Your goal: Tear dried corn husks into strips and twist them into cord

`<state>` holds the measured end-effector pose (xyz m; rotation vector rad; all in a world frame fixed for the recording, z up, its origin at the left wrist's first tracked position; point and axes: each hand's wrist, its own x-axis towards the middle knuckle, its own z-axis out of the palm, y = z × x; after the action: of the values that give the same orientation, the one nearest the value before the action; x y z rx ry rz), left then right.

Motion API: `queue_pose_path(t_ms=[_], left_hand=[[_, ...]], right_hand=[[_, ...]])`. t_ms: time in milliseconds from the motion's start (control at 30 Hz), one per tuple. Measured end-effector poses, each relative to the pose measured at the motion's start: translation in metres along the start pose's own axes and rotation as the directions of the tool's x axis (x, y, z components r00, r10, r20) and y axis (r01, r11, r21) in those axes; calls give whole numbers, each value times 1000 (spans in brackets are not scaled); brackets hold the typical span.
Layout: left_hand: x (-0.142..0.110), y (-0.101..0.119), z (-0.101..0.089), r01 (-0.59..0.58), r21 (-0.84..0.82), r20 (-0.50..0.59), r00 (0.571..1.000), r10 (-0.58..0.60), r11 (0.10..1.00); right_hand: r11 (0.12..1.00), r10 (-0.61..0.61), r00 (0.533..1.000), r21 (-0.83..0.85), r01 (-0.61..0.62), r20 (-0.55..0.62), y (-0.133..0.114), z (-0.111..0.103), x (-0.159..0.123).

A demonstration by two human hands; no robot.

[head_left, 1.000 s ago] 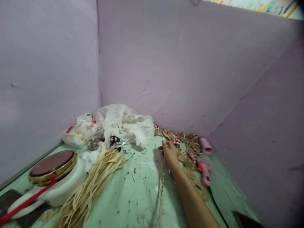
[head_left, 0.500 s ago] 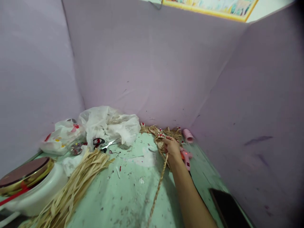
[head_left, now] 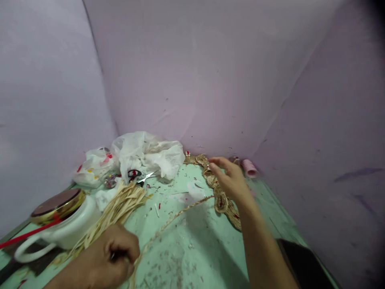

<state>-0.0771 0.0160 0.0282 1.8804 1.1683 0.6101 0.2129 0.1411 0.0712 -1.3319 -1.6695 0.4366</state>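
My left hand [head_left: 105, 255] is at the lower left, its fingers curled closed on a braided straw cord [head_left: 176, 216]. The cord runs from that hand up and right across the table. My right hand [head_left: 230, 176] hovers over a looped braided straw trim [head_left: 221, 201] with small red and white beads. Its thumb and index finger are apart, and I see nothing between them; the other fingers are partly hidden. Loose flat straw strips [head_left: 129, 200] lie just beyond my left hand.
A white cup [head_left: 80, 228] with a gold-rimmed round lid [head_left: 58, 204] stands at left. Black-handled scissors [head_left: 146, 178] lie beside crumpled plastic bags [head_left: 150, 154]. A pink thread spool [head_left: 249, 168] is near the back wall. A dark flat object [head_left: 303, 263] lies at lower right.
My left hand has come into view at lower left with the cord. My right hand has opened and lifted off the trim, and the cord now slants left. The view has tipped down.
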Motion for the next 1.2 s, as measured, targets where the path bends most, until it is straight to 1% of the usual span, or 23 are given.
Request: queue_pose_path(t_ms=[33, 67, 100, 167, 200, 267, 333, 367, 400, 467, 500, 533, 567, 600, 667, 733, 767, 833, 900, 1000, 1067, 1133, 1200], left_hand=[[6, 4, -6, 3, -42, -13, 1000, -4, 999], [11, 9, -12, 13, -97, -79, 997, -21, 995], [16, 13, -16, 46, -172, -117, 991, -66, 984], [23, 20, -23, 79, -349, -274, 944, -182, 934], [27, 22, -25, 80, -431, -348, 904, -247, 899], [35, 25, -29, 46, -555, -470, 806, -359, 831], [46, 27, -31, 1, -605, -545, 729, -415, 796], [52, 29, -31, -12, -599, -570, 708, -416, 800], [58, 32, -30, -12, -573, -586, 705, -399, 820], [70, 38, -26, 11, -440, -594, 746, -300, 898], [76, 41, -23, 29, -323, -583, 781, -223, 946], [81, 44, -19, 49, -168, -565, 813, -137, 985], [86, 46, -14, 68, 19, -541, 840, -47, 998], [91, 48, -9, 84, 220, -508, 861, 40, 972], [100, 49, 1, 102, 562, -405, 899, 166, 821], [108, 49, 11, 86, 746, -288, 936, 203, 661], [111, 48, 15, 70, 792, -236, 951, 199, 607], [118, 47, 22, 42, 837, -167, 969, 181, 546], [123, 46, 28, 2, 853, -106, 980, 169, 522], [128, 45, 34, -76, 850, -14, 986, 167, 521], [130, 43, 37, -117, 845, 25, 983, 180, 522], [132, 41, 39, -131, 844, 38, 982, 186, 520], [133, 40, 39, -130, 842, 34, 981, 190, 523]], right_hand=[[994, -55, 976, 103, 34, 210, -14, 7, -5], [981, -124, 912, 184, 55, 391, -25, 14, -11], [970, -173, 840, 235, 56, 515, -33, 21, -15], [959, -179, 718, 282, -24, 673, -39, 31, -22], [955, -146, 679, 282, -93, 719, -39, 33, -23], [925, -41, 651, 276, -262, 758, -35, 32, -24], [856, 50, 643, 299, -422, 765, -32, 27, -24], [814, 78, 640, 321, -484, 765, -31, 26, -24], [773, 102, 645, 348, -531, 757, -32, 27, -24], [714, 175, 693, 394, -578, 699, -32, 36, -26], [702, 244, 739, 412, -581, 627, -32, 44, -27], [699, 314, 783, 428, -574, 537, -31, 52, -27], [703, 362, 799, 422, -573, 480, -30, 61, -28], [703, 376, 801, 420, -574, 466, -27, 68, -28], [663, 365, 793, 462, -589, 487, -23, 78, -28], [597, 339, 777, 517, -613, 530, -20, 80, -27], [587, 327, 774, 525, -616, 542, -19, 79, -27], [628, 316, 773, 489, -605, 551, -19, 76, -26], [683, 329, 773, 428, -592, 542, -19, 74, -25], [668, 398, 749, 393, -632, 529, -17, 74, -23], [693, 423, 769, 376, -615, 478, -14, 75, -22], [753, 396, 805, 346, -560, 441, -12, 73, -21], [784, 340, 810, 333, -525, 477, -10, 70, -21]])
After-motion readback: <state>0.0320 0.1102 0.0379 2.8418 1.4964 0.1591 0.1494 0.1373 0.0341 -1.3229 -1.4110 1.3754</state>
